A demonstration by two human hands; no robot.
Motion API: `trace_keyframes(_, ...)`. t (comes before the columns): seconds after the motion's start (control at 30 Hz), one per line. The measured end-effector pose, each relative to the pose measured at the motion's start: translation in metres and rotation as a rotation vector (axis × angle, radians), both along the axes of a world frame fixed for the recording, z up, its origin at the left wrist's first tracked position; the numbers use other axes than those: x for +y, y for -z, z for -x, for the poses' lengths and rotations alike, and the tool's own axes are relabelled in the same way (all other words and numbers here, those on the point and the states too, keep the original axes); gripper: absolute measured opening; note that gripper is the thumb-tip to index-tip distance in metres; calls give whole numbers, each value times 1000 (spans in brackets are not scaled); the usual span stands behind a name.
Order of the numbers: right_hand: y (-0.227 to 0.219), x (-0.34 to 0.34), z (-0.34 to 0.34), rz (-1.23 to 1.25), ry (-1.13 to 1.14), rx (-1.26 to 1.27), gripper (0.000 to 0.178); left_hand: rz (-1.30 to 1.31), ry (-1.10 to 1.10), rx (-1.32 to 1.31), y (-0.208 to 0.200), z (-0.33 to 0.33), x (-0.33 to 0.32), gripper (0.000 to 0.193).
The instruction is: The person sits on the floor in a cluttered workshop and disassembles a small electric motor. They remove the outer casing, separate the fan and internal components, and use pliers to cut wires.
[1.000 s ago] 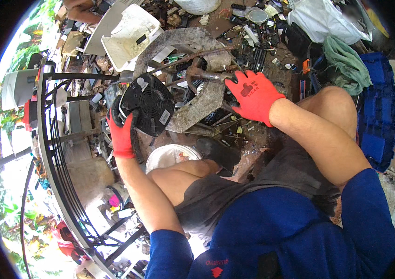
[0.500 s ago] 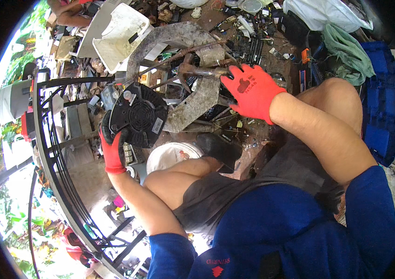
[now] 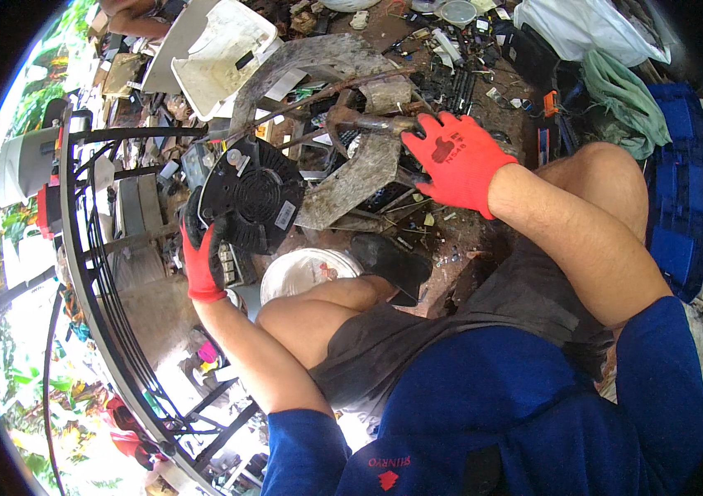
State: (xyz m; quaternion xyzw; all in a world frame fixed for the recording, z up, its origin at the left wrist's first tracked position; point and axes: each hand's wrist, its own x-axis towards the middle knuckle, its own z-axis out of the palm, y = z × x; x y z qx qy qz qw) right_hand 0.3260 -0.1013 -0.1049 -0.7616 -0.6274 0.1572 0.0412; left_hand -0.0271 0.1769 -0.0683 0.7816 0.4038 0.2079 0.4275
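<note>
My left hand (image 3: pixel 204 258), in a red and black glove, is closed on the left edge of a black vented housing (image 3: pixel 254 197). This piece has round grille slots, a white label and a small light-coloured fitting at its top. It is tilted up at the left side of a worn grey angular frame (image 3: pixel 351 183). My right hand (image 3: pixel 461 165), gloved in red, grips the handle of a hammer (image 3: pixel 351 122), its fingers partly hidden underneath. The rusty hammer head is over the frame's opening, to the right of the housing and apart from it.
A white bucket (image 3: pixel 306 274) stands by my leg. Black metal rails (image 3: pixel 91 248) curve along the left. Farther off are a dirty white plastic bin (image 3: pixel 223 62), scattered electronic scrap, a white sack (image 3: pixel 587 33) and blue crates (image 3: pixel 682 190). Another person's arm shows at the upper left.
The whole view has shifted slightly. Both hands keep their holds on the housing and the hammer, with little visible movement. The other person's arm at the upper left has moved.
</note>
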Motion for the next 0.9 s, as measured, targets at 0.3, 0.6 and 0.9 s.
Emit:
trace_keyframes(0.3, -3, 3, 0, 72, -6, -12, 66, 173, -72, -214, 6, -19, -5, 51)
trace_keyframes(0.6, -7, 5, 3, 57, -23, -17, 66, -876, 116, 443, 48, 35, 44, 45)
trace_keyframes(0.9, -4, 10, 17, -77, -45, 8, 68, 275, -138, -223, 23, -44, 8, 59)
